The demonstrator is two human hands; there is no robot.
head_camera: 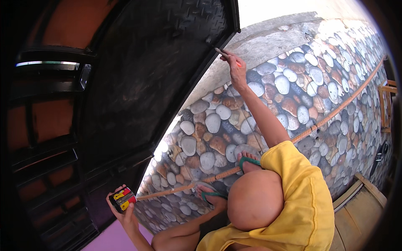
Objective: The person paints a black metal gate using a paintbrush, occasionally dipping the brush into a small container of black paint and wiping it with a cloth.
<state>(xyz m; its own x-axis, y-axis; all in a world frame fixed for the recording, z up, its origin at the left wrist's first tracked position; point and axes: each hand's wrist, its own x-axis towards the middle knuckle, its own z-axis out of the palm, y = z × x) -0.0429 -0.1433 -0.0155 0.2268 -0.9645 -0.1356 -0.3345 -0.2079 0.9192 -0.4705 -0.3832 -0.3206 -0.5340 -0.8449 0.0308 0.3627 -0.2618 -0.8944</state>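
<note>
My left hand (124, 204) is closed around a small paint can (123, 199) with a red and yellow label and dark smears, low at the left. My right hand (234, 67) is raised at the upper middle and grips the handle of a paintbrush (221, 52). The brush's tip points at the edge of a black metal gate panel (150, 78); whether it touches cannot be told. The panel looks glossy, with a raised tread pattern near its top. The can's inside is hidden from this angle.
A floor with a pebble pattern (213, 123) spreads under my green flip-flops. A long orange-brown rod (333, 116) crosses it. A concrete ledge (267, 40) runs beyond the panel. Wooden furniture (351, 216) stands at the lower right, and a pink surface (121, 237) lies below the gate.
</note>
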